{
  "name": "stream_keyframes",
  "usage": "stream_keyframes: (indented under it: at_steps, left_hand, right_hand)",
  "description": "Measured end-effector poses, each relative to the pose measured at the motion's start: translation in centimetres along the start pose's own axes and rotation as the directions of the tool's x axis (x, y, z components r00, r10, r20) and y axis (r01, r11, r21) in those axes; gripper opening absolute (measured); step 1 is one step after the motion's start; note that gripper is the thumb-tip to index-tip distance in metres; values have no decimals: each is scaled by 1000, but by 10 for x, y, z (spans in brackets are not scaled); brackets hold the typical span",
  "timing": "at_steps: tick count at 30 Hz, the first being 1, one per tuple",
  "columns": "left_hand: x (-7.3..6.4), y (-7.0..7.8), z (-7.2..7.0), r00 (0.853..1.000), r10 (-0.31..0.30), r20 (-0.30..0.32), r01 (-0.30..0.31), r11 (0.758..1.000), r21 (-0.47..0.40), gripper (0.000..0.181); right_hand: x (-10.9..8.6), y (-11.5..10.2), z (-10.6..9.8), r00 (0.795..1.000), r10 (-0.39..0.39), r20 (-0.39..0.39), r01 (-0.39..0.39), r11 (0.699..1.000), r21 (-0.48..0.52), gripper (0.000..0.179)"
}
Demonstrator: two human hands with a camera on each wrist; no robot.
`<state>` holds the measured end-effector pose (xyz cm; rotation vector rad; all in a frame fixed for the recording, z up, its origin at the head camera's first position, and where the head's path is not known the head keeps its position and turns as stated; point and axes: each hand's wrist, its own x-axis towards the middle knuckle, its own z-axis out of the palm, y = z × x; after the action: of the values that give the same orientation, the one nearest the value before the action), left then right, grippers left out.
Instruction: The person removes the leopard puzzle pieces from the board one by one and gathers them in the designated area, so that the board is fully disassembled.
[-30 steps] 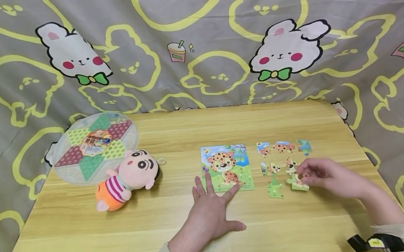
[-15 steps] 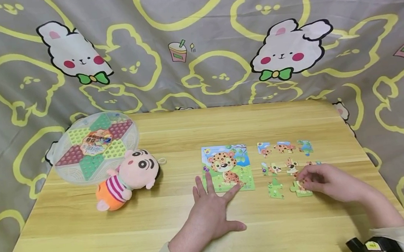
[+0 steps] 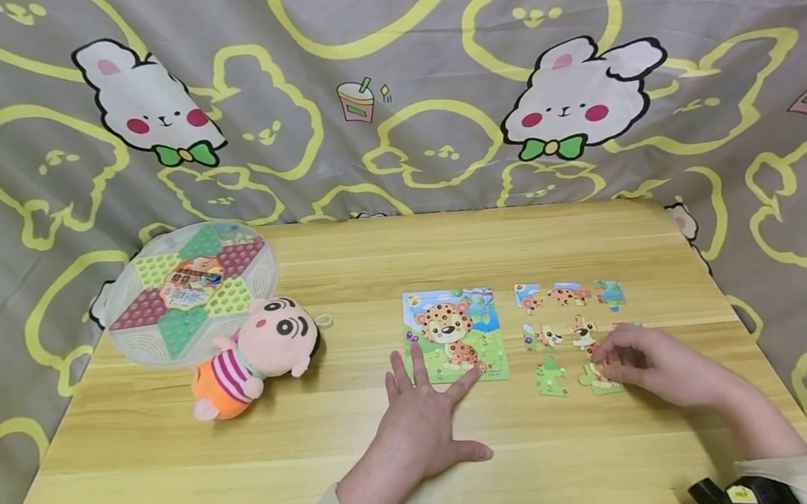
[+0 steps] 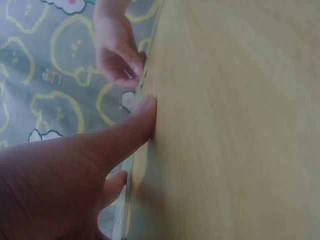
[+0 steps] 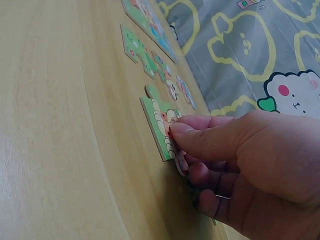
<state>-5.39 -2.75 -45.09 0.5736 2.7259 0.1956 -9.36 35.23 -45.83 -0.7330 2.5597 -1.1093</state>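
My right hand [image 3: 663, 365] pinches a green jigsaw puzzle piece [image 3: 601, 384] between thumb and index finger. In the right wrist view that puzzle piece [image 5: 157, 127] lies at the table surface, its far side hidden by the fingertips. Several other pieces are spread above and left of it, among them a green corner piece [image 3: 551, 377] and a blue piece [image 3: 610, 294]. My left hand [image 3: 425, 426] lies with fingers spread, its fingertips on the lower edge of the leopard picture board [image 3: 483, 322]. In the left wrist view, its thumb [image 4: 132, 127] touches the tabletop.
A plush doll [image 3: 258, 358] lies on the left of the wooden table [image 3: 251, 489], against a round Chinese checkers board [image 3: 157, 341]. A patterned grey curtain [image 3: 418, 65] hangs behind and on both sides.
The pinched puzzle piece was tilted off the table and came down flat, slightly nearer to me and rightward, with my right hand. The left hand stayed in place.
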Motion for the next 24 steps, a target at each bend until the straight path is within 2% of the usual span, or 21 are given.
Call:
stream_keyframes:
  at_steps: [8,15,24]
  left_hand:
    - [0,-1,1,1000,7,-1,-7,1000,11,109]
    - [0,-1,2,1000,19,-7,-19,999,30,105]
    - [1,-1,1,1000,27,0,-27,999,40,102]
  right_hand:
    - [3,-6,2,999,41,-34,-41,999,2,10]
    - [9,-17,2,998,48,-42,-48,999,-10,8]
    - [26,-33,8,999,22,-24,-22,1000,-4,9]
